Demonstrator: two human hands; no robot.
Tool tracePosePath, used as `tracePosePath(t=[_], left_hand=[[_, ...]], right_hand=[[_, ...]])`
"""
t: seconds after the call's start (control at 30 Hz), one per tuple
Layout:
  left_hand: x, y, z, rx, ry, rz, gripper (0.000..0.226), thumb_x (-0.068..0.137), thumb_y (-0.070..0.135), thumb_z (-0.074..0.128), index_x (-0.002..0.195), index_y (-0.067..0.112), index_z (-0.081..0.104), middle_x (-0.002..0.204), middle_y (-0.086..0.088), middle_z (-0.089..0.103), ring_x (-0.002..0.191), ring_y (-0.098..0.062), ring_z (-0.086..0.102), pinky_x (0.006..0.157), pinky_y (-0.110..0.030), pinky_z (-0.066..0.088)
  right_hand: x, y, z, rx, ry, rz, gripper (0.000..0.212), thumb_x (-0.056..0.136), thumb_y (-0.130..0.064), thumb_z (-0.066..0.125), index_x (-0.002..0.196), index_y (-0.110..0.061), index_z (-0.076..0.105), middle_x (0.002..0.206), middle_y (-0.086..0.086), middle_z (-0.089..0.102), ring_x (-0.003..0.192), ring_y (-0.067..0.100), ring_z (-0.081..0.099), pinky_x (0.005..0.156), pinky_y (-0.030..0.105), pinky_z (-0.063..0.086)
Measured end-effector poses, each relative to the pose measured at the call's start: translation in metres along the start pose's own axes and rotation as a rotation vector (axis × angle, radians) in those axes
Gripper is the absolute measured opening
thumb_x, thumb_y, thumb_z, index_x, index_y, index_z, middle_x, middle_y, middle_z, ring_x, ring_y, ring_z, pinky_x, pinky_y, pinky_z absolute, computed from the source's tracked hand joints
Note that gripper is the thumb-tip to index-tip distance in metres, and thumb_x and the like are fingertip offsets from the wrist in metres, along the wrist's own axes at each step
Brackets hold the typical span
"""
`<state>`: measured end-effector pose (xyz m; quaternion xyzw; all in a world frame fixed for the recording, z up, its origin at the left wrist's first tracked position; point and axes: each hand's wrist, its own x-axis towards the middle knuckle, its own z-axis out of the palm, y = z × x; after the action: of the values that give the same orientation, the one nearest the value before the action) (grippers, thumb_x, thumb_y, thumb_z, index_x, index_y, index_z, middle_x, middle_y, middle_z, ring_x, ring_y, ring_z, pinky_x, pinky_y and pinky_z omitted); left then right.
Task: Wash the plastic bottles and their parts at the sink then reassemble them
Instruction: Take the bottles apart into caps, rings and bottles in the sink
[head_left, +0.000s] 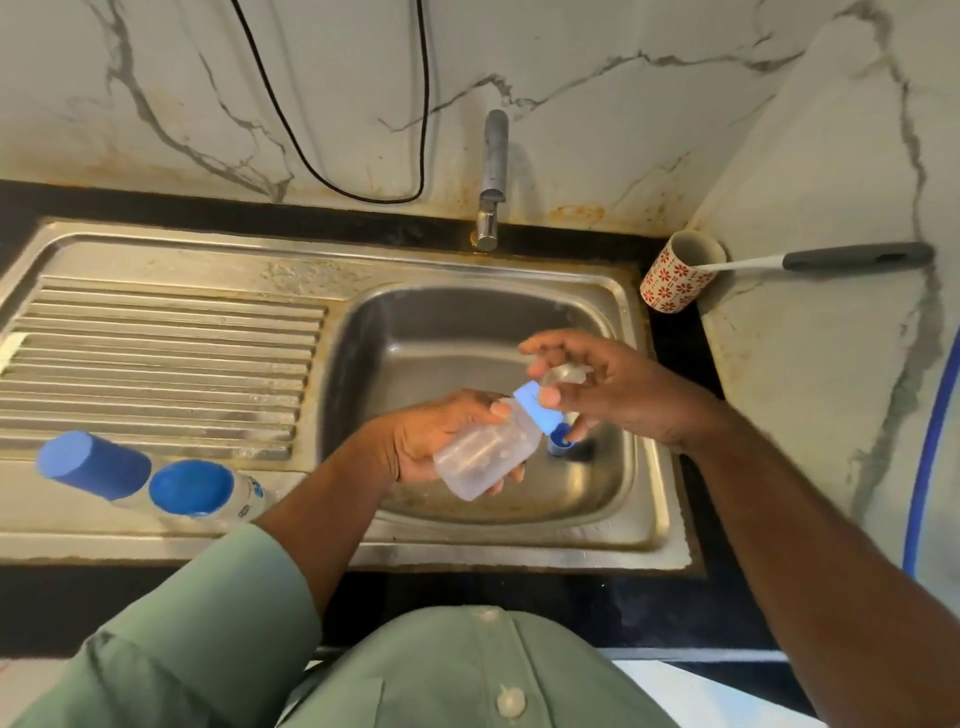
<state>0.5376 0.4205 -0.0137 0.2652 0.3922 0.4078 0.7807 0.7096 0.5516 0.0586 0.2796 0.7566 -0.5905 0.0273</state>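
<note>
Over the steel sink basin (457, 332) my left hand (431, 436) grips a clear plastic bottle (480, 457), tilted with its neck up to the right. A light blue collar ring (537, 410) sits on the neck, topped by a clear teat (563, 375). My right hand (602, 384) curls its fingers and thumb around the teat and the ring's top. A blue part (560, 442) lies at the basin's bottom near the drain. On the draining board's front left, two more bottles with blue caps (93, 462) (205, 491) lie side by side.
The tap (493, 176) stands behind the basin, with no water running. A patterned cup (678, 273) at the back right holds a grey-handled brush (852, 257). A black cable (332, 156) hangs on the marble wall. A marble side wall rises at the right.
</note>
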Motion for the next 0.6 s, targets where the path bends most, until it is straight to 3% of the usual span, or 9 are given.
tracePosePath(t=[0.07, 0.1, 0.2, 0.27, 0.33, 0.4, 0.47, 0.53, 0.6], left_hand=[[0.004, 0.003, 0.002, 0.114, 0.123, 0.058, 0.058, 0.073, 0.028, 0.079, 0.120, -0.001, 0.062, 0.096, -0.018, 0.070, 0.081, -0.028, 0.070, 0.071, -0.037, 0.058], [0.006, 0.004, 0.002, 0.156, 0.143, 0.062, 0.056, 0.076, 0.026, 0.079, 0.121, -0.002, 0.062, 0.098, -0.018, 0.070, 0.083, -0.028, 0.070, 0.072, -0.037, 0.059], [0.006, 0.002, -0.008, 0.173, 0.045, 0.021, 0.063, 0.074, 0.040, 0.084, 0.120, 0.002, 0.063, 0.104, -0.018, 0.070, 0.090, -0.027, 0.070, 0.075, -0.035, 0.059], [0.006, 0.000, -0.014, 0.138, -0.037, -0.005, 0.066, 0.075, 0.037, 0.079, 0.126, 0.001, 0.058, 0.106, -0.019, 0.070, 0.092, -0.028, 0.070, 0.075, -0.036, 0.059], [0.008, -0.004, -0.020, 0.095, -0.022, -0.047, 0.071, 0.072, 0.030, 0.084, 0.128, -0.001, 0.055, 0.108, -0.019, 0.069, 0.092, -0.029, 0.069, 0.078, -0.038, 0.057], [0.013, -0.012, -0.030, 0.141, 0.119, -0.073, 0.069, 0.065, 0.028, 0.086, 0.124, 0.004, 0.061, 0.111, -0.014, 0.070, 0.098, -0.029, 0.067, 0.085, -0.040, 0.055], [0.021, -0.025, -0.038, 0.341, 0.306, -0.013, 0.053, 0.066, 0.031, 0.086, 0.115, 0.019, 0.070, 0.111, -0.005, 0.072, 0.102, -0.025, 0.066, 0.090, -0.040, 0.053], [0.032, -0.038, -0.044, 0.584, 0.489, 0.046, 0.039, 0.069, 0.026, 0.089, 0.102, 0.031, 0.070, 0.102, 0.007, 0.072, 0.097, -0.019, 0.066, 0.084, -0.031, 0.055], [0.046, -0.051, -0.052, 0.817, 0.643, 0.082, 0.045, 0.071, 0.017, 0.086, 0.108, 0.030, 0.066, 0.107, 0.009, 0.067, 0.098, -0.014, 0.063, 0.077, -0.019, 0.046]], right_hand=[[0.003, 0.000, 0.007, -0.130, 0.032, 0.081, 0.054, 0.068, -0.057, 0.068, 0.113, -0.026, 0.066, 0.099, 0.005, 0.070, 0.077, 0.027, 0.072, 0.062, 0.035, 0.060], [0.004, 0.002, 0.007, -0.125, 0.024, 0.083, 0.049, 0.070, -0.055, 0.070, 0.106, -0.021, 0.070, 0.092, 0.006, 0.072, 0.076, 0.030, 0.072, 0.061, 0.034, 0.060], [0.003, 0.008, -0.002, -0.075, -0.023, -0.059, 0.027, 0.075, -0.021, 0.082, 0.100, -0.019, 0.075, 0.099, -0.002, 0.072, 0.093, 0.017, 0.070, 0.073, 0.024, 0.057], [0.001, 0.016, -0.005, -0.059, -0.041, -0.137, 0.034, 0.071, -0.001, 0.082, 0.099, -0.018, 0.074, 0.109, -0.002, 0.068, 0.104, 0.012, 0.064, 0.077, 0.020, 0.053], [-0.001, 0.022, -0.007, -0.016, 0.021, -0.177, 0.037, 0.069, 0.007, 0.081, 0.094, -0.019, 0.073, 0.114, 0.001, 0.062, 0.109, 0.011, 0.061, 0.078, 0.022, 0.053], [-0.002, 0.027, -0.017, 0.019, 0.174, -0.227, 0.039, 0.067, 0.005, 0.082, 0.095, -0.019, 0.072, 0.116, 0.002, 0.061, 0.111, 0.011, 0.060, 0.082, 0.025, 0.054], [-0.001, 0.035, -0.028, 0.056, 0.338, -0.228, 0.043, 0.066, -0.006, 0.084, 0.101, -0.027, 0.070, 0.114, -0.005, 0.065, 0.109, 0.011, 0.062, 0.088, 0.029, 0.053], [0.003, 0.047, -0.029, 0.065, 0.446, -0.171, 0.047, 0.067, -0.008, 0.086, 0.103, -0.033, 0.069, 0.111, -0.013, 0.068, 0.106, 0.009, 0.063, 0.091, 0.030, 0.051], [0.010, 0.064, -0.019, 0.024, 0.462, -0.064, 0.044, 0.068, -0.010, 0.086, 0.104, -0.030, 0.070, 0.108, -0.017, 0.067, 0.103, 0.001, 0.061, 0.091, 0.023, 0.048]])
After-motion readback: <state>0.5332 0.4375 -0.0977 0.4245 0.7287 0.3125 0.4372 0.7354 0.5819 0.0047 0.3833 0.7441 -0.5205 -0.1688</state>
